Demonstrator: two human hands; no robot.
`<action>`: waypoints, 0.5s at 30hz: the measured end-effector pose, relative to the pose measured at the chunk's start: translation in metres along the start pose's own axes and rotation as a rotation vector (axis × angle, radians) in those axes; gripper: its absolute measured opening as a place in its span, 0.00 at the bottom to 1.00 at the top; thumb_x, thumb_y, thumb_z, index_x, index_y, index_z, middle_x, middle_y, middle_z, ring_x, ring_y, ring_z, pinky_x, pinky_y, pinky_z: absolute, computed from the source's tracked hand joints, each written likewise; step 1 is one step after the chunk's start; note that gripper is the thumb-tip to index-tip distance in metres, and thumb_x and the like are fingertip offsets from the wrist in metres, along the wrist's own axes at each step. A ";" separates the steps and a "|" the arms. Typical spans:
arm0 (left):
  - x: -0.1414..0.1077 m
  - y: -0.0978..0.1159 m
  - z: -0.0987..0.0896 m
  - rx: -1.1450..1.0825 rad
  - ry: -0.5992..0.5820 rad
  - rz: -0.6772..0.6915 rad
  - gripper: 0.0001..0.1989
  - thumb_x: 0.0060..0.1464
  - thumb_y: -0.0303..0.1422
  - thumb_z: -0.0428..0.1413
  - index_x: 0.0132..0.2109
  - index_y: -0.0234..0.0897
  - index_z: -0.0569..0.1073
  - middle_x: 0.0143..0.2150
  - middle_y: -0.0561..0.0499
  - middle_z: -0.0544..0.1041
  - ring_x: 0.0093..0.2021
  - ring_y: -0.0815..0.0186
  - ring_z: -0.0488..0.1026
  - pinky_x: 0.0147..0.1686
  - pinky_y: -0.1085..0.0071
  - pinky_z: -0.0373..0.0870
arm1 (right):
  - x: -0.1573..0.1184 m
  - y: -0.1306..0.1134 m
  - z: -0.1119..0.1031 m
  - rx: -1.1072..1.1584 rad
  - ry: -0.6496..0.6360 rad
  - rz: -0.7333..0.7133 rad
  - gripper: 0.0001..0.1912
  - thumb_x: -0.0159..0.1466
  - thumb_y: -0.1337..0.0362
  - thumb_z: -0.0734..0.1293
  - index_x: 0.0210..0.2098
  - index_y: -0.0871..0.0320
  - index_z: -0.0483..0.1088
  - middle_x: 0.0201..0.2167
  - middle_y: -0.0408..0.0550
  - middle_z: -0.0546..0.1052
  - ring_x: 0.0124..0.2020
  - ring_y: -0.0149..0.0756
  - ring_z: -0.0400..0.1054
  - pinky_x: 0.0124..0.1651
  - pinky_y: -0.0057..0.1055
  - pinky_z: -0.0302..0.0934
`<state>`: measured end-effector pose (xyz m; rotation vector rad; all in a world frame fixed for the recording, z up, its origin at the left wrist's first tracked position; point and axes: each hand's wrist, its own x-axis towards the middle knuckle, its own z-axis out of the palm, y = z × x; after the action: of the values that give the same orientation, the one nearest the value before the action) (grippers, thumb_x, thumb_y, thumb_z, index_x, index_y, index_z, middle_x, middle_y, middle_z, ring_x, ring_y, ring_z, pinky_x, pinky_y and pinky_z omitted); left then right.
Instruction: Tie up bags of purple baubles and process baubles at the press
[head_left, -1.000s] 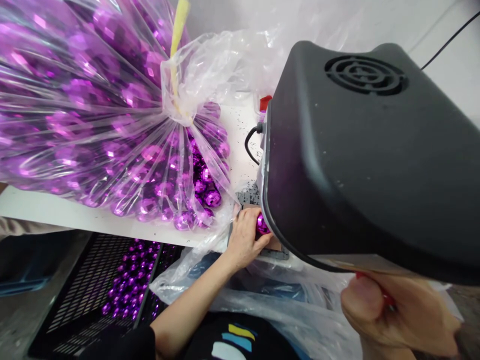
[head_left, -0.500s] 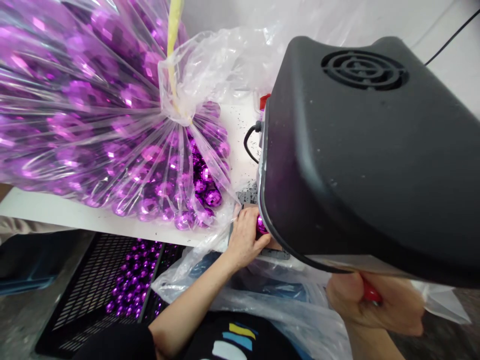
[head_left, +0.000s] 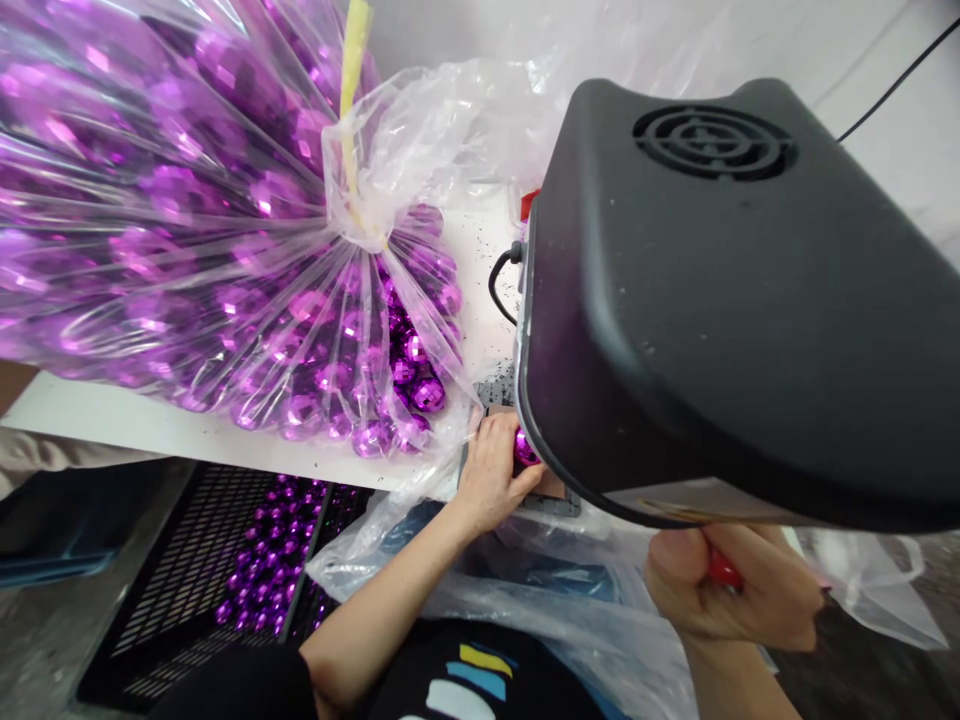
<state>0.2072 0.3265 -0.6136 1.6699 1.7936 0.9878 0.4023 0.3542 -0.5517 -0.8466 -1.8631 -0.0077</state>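
Note:
A black machine head (head_left: 720,300) with a round vent, looking like a bench drill, covers the right side of the view. Under its left edge, my left hand (head_left: 493,475) is closed on a shiny purple faceted ball (head_left: 525,447), pressing it on the grey machine base (head_left: 559,498). The ball's right part is hidden beneath the machine. My right hand (head_left: 739,590) is wrapped round a red-ended handle (head_left: 724,570) below the machine's front edge; most of the handle is hidden by the fingers.
A large clear bag (head_left: 172,220) of purple faceted balls, tied with a yellow strip (head_left: 352,80), lies on the white table (head_left: 150,425). On the floor stands a black crate (head_left: 150,590) holding small purple balls (head_left: 266,560). Clear plastic sheeting (head_left: 570,610) hangs at my lap.
My right hand with the red-ended handle has shifted slightly up and left in the picture. The left hand stays on the ball. The view has moved a little.

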 end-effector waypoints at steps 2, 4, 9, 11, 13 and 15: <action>0.000 0.000 0.000 -0.004 0.004 -0.001 0.22 0.56 0.36 0.60 0.57 0.38 0.69 0.54 0.42 0.73 0.58 0.50 0.67 0.65 0.47 0.56 | -0.003 0.002 0.004 -0.024 0.007 -0.011 0.09 0.64 0.66 0.64 0.28 0.61 0.70 0.22 0.46 0.64 0.28 0.28 0.60 0.31 0.28 0.51; 0.000 0.000 0.000 -0.006 0.009 -0.005 0.22 0.56 0.36 0.60 0.57 0.39 0.69 0.55 0.42 0.73 0.58 0.50 0.67 0.64 0.47 0.59 | -0.011 0.011 0.014 -0.076 0.018 -0.074 0.09 0.62 0.67 0.65 0.26 0.60 0.66 0.20 0.44 0.62 0.26 0.27 0.58 0.29 0.28 0.49; -0.001 -0.006 0.005 -0.047 0.013 0.004 0.21 0.57 0.39 0.58 0.57 0.41 0.69 0.56 0.42 0.73 0.57 0.50 0.68 0.59 0.48 0.66 | -0.027 0.028 0.032 -0.153 0.100 -0.189 0.10 0.58 0.72 0.66 0.25 0.58 0.60 0.18 0.41 0.60 0.23 0.27 0.54 0.27 0.28 0.46; -0.002 -0.011 0.008 -0.057 0.023 0.020 0.22 0.57 0.39 0.58 0.57 0.41 0.68 0.56 0.42 0.73 0.57 0.50 0.69 0.58 0.48 0.66 | -0.019 0.022 0.021 -0.127 0.006 -0.160 0.06 0.61 0.70 0.64 0.27 0.58 0.64 0.21 0.43 0.64 0.24 0.27 0.57 0.27 0.27 0.48; -0.003 -0.015 0.012 -0.055 0.041 0.039 0.23 0.57 0.39 0.59 0.58 0.40 0.68 0.56 0.42 0.73 0.57 0.50 0.69 0.59 0.48 0.65 | -0.001 0.011 0.002 -0.042 -0.130 -0.105 0.07 0.65 0.66 0.61 0.30 0.59 0.68 0.25 0.44 0.68 0.27 0.27 0.61 0.27 0.26 0.51; -0.004 -0.017 0.014 -0.049 0.067 0.052 0.24 0.56 0.39 0.60 0.59 0.40 0.67 0.56 0.42 0.73 0.57 0.51 0.68 0.60 0.49 0.64 | 0.024 0.000 -0.014 0.033 -0.129 0.020 0.10 0.66 0.62 0.62 0.32 0.59 0.70 0.25 0.44 0.69 0.27 0.26 0.62 0.28 0.26 0.52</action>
<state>0.2078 0.3252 -0.6354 1.6798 1.7613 1.1133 0.4082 0.3621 -0.5260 -0.8605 -1.9692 0.0920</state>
